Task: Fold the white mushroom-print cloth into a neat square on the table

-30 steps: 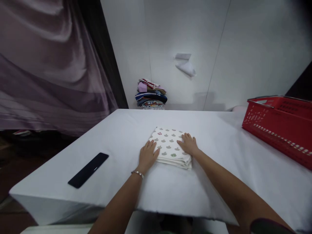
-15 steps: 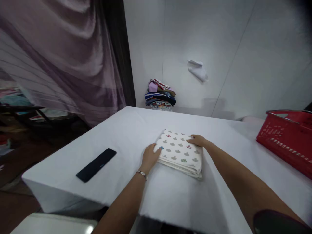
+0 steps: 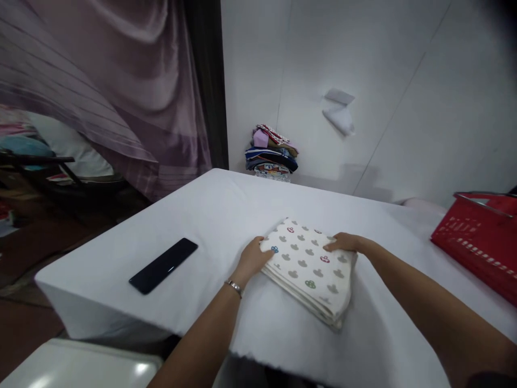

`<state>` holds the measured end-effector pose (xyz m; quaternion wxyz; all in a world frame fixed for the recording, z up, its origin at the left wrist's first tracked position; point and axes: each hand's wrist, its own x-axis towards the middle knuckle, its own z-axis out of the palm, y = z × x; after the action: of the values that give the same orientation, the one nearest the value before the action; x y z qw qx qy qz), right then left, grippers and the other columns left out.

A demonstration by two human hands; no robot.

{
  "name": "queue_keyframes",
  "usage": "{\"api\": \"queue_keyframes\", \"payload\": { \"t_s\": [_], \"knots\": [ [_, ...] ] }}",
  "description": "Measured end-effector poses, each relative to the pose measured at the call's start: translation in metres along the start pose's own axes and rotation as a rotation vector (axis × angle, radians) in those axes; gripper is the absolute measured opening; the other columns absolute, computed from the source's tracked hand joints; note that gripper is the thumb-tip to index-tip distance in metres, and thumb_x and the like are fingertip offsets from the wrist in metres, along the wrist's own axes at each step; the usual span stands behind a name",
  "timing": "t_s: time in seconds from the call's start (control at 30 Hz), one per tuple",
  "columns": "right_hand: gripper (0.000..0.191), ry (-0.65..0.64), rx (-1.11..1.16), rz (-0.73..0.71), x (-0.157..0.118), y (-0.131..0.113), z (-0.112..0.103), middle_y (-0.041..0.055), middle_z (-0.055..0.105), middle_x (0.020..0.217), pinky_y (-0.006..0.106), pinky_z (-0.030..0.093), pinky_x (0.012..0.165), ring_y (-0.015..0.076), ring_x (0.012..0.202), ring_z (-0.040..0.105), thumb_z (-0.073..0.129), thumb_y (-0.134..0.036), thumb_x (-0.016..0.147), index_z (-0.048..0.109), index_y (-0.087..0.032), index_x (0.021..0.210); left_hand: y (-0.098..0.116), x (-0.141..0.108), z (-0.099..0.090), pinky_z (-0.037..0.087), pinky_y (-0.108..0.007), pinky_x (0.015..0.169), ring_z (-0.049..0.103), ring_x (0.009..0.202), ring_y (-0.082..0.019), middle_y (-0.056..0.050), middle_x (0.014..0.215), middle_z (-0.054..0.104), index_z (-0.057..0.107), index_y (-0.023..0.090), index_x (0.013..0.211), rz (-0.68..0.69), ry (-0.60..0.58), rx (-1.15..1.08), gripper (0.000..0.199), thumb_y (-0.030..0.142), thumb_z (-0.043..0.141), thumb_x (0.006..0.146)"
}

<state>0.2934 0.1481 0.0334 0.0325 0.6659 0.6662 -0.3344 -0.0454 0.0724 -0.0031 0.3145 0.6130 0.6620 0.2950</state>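
A folded white cloth (image 3: 305,264) printed with grey, red, blue and green mushroom shapes is between my two hands, turned at an angle and in several layers. My left hand (image 3: 255,256), with a metal bracelet at the wrist, grips its left edge, thumb on top and the other fingers out of sight at the side. On the far right edge, my right hand (image 3: 343,242) holds the cloth, its thumb over the print. Underneath is a table (image 3: 226,215) covered in white cloth.
A black phone (image 3: 163,265) lies left of my hands. At the right stands a red plastic basket (image 3: 476,242). Folded clothes (image 3: 271,153) are stacked beyond the far edge by the wall. A purple curtain (image 3: 141,81) hangs left, and a white stool-like surface (image 3: 81,366) shows below.
The folded cloth has been turned clockwise and has come slightly nearer and to the right, with both hands still on it. The view has shifted a little.
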Motion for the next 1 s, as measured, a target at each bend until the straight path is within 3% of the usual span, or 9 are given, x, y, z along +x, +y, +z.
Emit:
{"api": "queue_keyframes", "payload": {
  "t_s": [0.1,0.2,0.33,0.6,0.67,0.77,0.87,1.0],
  "knots": [
    [0.07,-0.188,0.174,0.013,-0.025,0.011,0.006,0.0153,0.069,0.104,0.038,0.049,0.085,0.0298,0.095,0.064,0.073,-0.063,0.053,0.069,-0.014,0.102,-0.002,0.0,0.004,0.044,-0.028,0.08,0.06,0.096,-0.021,-0.007,0.109,0.064,0.051,0.021,0.118,-0.008,-0.022,-0.152,0.052,0.031,0.066,0.069],
    [0.067,-0.268,0.263,-0.01,-0.037,0.014,0.008,0.0137,0.069,0.106,0.036,0.05,0.084,0.0277,0.095,0.065,0.072,-0.063,0.056,0.068,-0.015,0.102,-0.001,0.001,0.004,0.045,-0.027,0.079,0.061,0.093,-0.02,-0.007,0.108,0.063,0.052,0.02,0.116,-0.024,-0.03,-0.312,0.051,0.032,0.068,0.068],
    [0.066,-0.18,0.222,-0.022,-0.031,-0.001,0.005,0.0133,0.065,0.115,0.034,0.048,0.087,0.0273,0.104,0.061,0.067,-0.066,0.062,0.065,-0.016,0.105,-0.001,0.001,-0.005,0.046,-0.028,0.08,0.061,0.094,-0.02,-0.009,0.108,0.063,0.051,0.017,0.118,-0.13,-0.055,-0.471,0.054,0.042,0.064,0.072],
    [0.063,0.007,0.238,-0.047,0.013,-0.036,0.014,0.0128,0.06,0.124,0.033,0.047,0.087,0.0278,0.108,0.058,0.069,-0.06,0.063,0.063,-0.017,0.109,0.002,-0.005,-0.016,0.046,-0.028,0.078,0.059,0.102,-0.024,-0.01,0.114,0.063,0.053,0.015,0.116,-0.185,-0.208,-0.424,0.056,0.039,0.065,0.067],
    [0.062,-0.043,0.293,-0.034,0.017,-0.037,0.015,0.0137,0.062,0.121,0.034,0.05,0.083,0.0279,0.105,0.06,0.072,-0.057,0.061,0.064,-0.016,0.107,0.003,-0.005,-0.017,0.046,-0.029,0.079,0.059,0.101,-0.024,-0.009,0.111,0.065,0.055,0.014,0.113,-0.17,-0.251,-0.45,0.053,0.035,0.065,0.065],
    [0.056,-0.254,0.448,0.009,0.013,-0.036,0.011,0.0147,0.066,0.111,0.036,0.054,0.075,0.029,0.096,0.064,0.074,-0.052,0.059,0.066,-0.014,0.1,0.006,-0.002,-0.022,0.046,-0.032,0.084,0.06,0.1,-0.024,-0.01,0.108,0.066,0.057,0.013,0.112,-0.11,-0.288,-0.496,0.054,0.031,0.066,0.062],
    [0.049,-0.334,0.569,-0.061,-0.001,-0.04,-0.005,0.0148,0.068,0.107,0.035,0.055,0.075,0.0283,0.093,0.065,0.077,-0.044,0.058,0.066,-0.013,0.095,0.026,0.011,-0.042,0.045,-0.034,0.087,0.059,0.102,-0.025,-0.011,0.113,0.063,0.057,0.013,0.115,-0.018,-0.262,-0.427,0.058,0.028,0.068,0.06],
    [0.048,-0.058,0.704,-0.336,-0.026,-0.055,-0.052,0.0141,0.069,0.104,0.034,0.054,0.079,0.0255,0.09,0.065,0.076,-0.04,0.061,0.064,-0.013,0.099,0.093,0.033,-0.092,0.046,-0.033,0.086,0.058,0.1,-0.023,-0.01,0.116,0.059,0.05,0.016,0.126,0.19,-0.088,-0.195,0.066,0.025,0.068,0.063]
  ]
}}
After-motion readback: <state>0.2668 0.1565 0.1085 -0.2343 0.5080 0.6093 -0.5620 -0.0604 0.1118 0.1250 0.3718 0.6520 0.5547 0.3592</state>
